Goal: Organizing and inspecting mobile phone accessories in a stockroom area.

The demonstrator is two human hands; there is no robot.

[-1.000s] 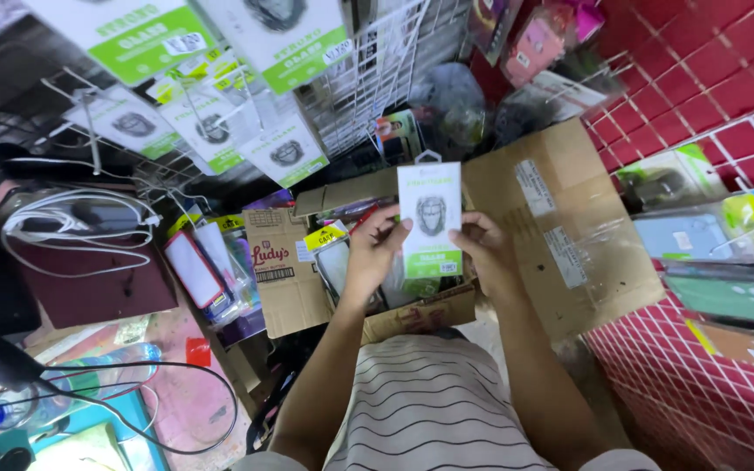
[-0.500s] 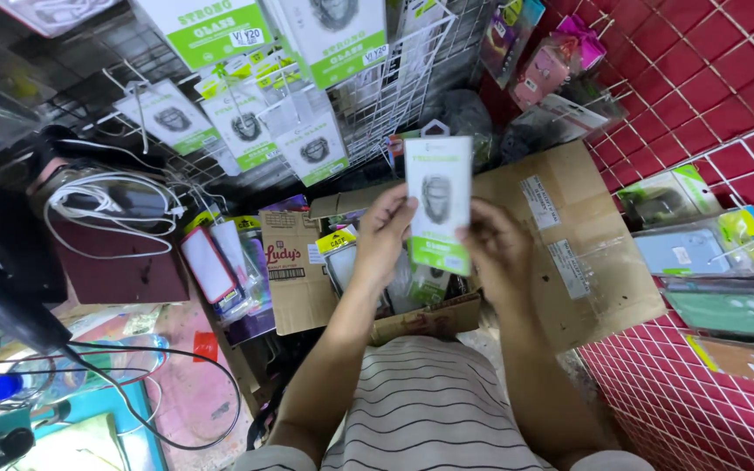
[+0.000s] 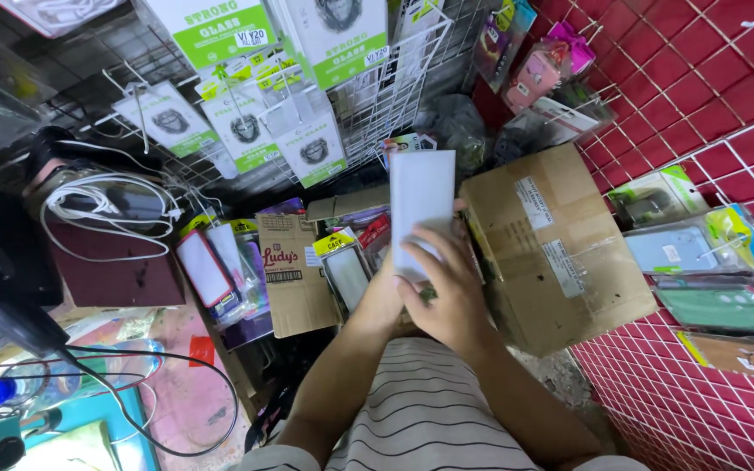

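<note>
A flat white packet [image 3: 421,199] stands upright in front of me, plain side toward the camera. My right hand [image 3: 449,292] covers its lower part with the fingers spread over it. My left hand [image 3: 383,296] sits behind and left of the right one, gripping the packet's bottom edge; most of it is hidden. Both forearms reach up from my striped shirt [image 3: 421,410]. Similar white and green packets [image 3: 246,131] hang on a wire rack above.
A large cardboard box [image 3: 551,253] lies right of my hands, a smaller brown carton [image 3: 294,279] to the left. Phone cases [image 3: 700,262] hang on a red grid wall at right. Coiled white cables [image 3: 102,205] rest on a dark case at left.
The packet has been turned so its plain white side faces me instead of the printed front. My right hand moved across its lower half and the hands drew closer together.
</note>
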